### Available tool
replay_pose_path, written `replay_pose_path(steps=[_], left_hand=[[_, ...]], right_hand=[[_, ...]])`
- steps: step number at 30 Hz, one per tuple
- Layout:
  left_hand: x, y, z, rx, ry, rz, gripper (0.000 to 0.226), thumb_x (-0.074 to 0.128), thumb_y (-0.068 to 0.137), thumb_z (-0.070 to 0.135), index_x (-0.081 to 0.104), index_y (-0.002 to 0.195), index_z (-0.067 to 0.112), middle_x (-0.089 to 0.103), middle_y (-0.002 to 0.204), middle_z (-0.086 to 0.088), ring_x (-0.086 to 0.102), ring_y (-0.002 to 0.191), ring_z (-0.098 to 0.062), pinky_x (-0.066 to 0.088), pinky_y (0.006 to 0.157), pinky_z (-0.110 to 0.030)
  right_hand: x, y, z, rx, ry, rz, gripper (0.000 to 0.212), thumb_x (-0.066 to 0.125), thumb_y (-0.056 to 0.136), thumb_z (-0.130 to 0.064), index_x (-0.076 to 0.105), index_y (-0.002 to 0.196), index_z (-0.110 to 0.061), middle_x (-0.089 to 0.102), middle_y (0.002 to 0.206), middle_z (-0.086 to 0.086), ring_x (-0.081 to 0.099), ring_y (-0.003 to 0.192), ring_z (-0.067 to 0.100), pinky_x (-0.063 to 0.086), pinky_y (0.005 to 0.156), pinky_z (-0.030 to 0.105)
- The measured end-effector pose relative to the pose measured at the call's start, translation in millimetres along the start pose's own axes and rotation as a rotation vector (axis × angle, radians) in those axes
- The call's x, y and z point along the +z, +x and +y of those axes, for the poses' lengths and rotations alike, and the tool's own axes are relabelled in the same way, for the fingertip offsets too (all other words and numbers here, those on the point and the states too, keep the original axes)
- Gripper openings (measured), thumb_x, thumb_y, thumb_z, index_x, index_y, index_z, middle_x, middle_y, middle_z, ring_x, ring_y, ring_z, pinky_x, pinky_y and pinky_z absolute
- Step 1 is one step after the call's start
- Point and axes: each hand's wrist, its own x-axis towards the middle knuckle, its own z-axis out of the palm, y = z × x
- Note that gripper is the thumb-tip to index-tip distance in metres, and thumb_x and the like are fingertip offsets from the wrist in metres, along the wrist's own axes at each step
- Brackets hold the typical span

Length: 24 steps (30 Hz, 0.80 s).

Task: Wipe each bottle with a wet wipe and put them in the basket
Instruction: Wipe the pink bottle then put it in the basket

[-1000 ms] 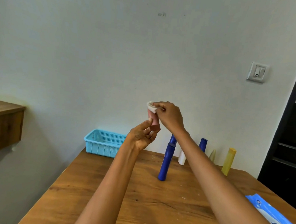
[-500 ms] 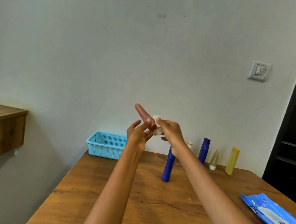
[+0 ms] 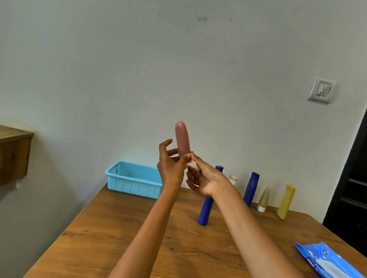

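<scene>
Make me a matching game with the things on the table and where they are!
Things:
1. pink bottle
2. basket
3. wipes pack
4. yellow bottle

Places:
A. lying at the table's near right edge
B. held up in the air by the left hand, with the right hand pressing a wipe to it
C. standing furthest right in the row of bottles by the wall
D. at the table's far left corner

Pairs: 1-B, 2-D, 3-A, 4-C
</scene>
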Motion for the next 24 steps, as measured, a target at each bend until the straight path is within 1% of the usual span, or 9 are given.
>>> replay_pose_path(steps=[3,5,8,10,13,15,17,21,24], left_hand=[[1.0,0.6,-0.9,-0.065,-0.035,0.005,0.059,0.074,0.079,0.017,0.042,0.128,0.021,0.063,0.109,-0.002,0.061,0.087,-0.013,0.045,0.082,-0.027],[0.6,2.8,-2.8,-0.14,-0.113,0.001,0.058,0.074,0.079,0.016,0.042,0.127,0.023,0.064,0.112,-0.004,0.061,0.096,-0.016,0.046,0.089,-0.032],[-2.0,5.3,-5.2,-0.242,-0.251,-0.01,0.059,0.074,0.078,0.012,0.04,0.125,0.026,0.066,0.11,-0.009,0.064,0.1,-0.022,0.046,0.098,-0.043],[-3.6,7.3,-5.4,-0.274,-0.273,0.001,0.058,0.069,0.082,0.008,0.039,0.13,0.022,0.065,0.113,-0.013,0.065,0.095,-0.021,0.05,0.092,-0.038],[-4.5,11.1,1.5,-0.304,-0.326,-0.033,0.061,0.064,0.086,0.002,0.034,0.137,0.017,0.064,0.113,-0.016,0.063,0.082,-0.014,0.051,0.072,-0.023],[-4.4,11.3,8.0,-0.317,-0.339,-0.095,0.064,0.062,0.086,-0.001,0.032,0.14,0.015,0.066,0.097,-0.014,0.059,0.072,-0.011,0.049,0.067,-0.02],[-3.8,9.4,12.8,-0.34,-0.36,-0.135,0.062,0.058,0.086,-0.005,0.033,0.14,0.013,0.062,0.079,-0.01,0.056,0.066,-0.013,0.051,0.073,-0.025],[-0.7,5.4,16.3,-0.39,-0.408,-0.217,0.06,0.058,0.085,-0.007,0.036,0.138,0.01,0.067,0.079,-0.01,0.066,0.068,-0.016,0.053,0.085,-0.037],[3.9,5.4,16.3,-0.385,-0.366,-0.277,0.057,0.061,0.086,-0.002,0.039,0.138,0.008,0.07,0.073,-0.006,0.069,0.062,-0.012,0.052,0.082,-0.034]], right_hand=[[-2.8,0.3,1.3,-0.131,-0.139,0.117,0.035,0.075,0.075,-0.042,0.064,0.089,-0.012,0.063,0.082,0.005,0.058,0.076,0.015,0.05,0.064,0.026],[-1.0,-3.6,-0.7,-0.3,-0.174,0.203,0.03,0.071,0.081,-0.038,0.064,0.096,-0.013,0.065,0.088,0.003,0.059,0.084,0.015,0.049,0.068,0.024],[7.3,-15.5,6.9,-0.564,-0.34,0.245,0.032,0.057,0.09,-0.042,0.064,0.105,-0.015,0.064,0.089,-0.003,0.059,0.084,0.01,0.043,0.06,0.012],[12.4,-19.7,22.3,-0.676,-0.48,0.224,0.035,0.048,0.094,-0.042,0.064,0.113,-0.017,0.066,0.094,-0.005,0.062,0.089,0.009,0.042,0.06,0.009],[14.3,-14.0,34.2,-0.811,-0.511,0.287,0.034,0.05,0.096,-0.026,0.059,0.126,-0.015,0.066,0.115,0.0,0.061,0.106,0.014,0.045,0.074,0.009],[15.4,-8.7,28.4,-0.903,-0.499,0.377,0.032,0.056,0.093,-0.021,0.061,0.124,-0.015,0.067,0.116,0.002,0.061,0.101,0.009,0.044,0.073,0.006],[17.3,-3.2,16.8,-0.97,-0.515,0.416,0.029,0.059,0.092,-0.022,0.064,0.12,-0.015,0.069,0.111,0.003,0.059,0.091,0.003,0.043,0.066,0.003],[22.1,4.2,-10.9,-0.962,-0.566,0.366,0.027,0.058,0.092,-0.027,0.068,0.114,-0.015,0.07,0.11,0.004,0.065,0.097,0.018,0.055,0.074,0.026],[24.1,8.9,-32.6,-0.929,-0.655,0.399,0.024,0.055,0.093,-0.03,0.07,0.108,-0.018,0.07,0.107,0.001,0.065,0.095,0.019,0.053,0.072,0.027]])
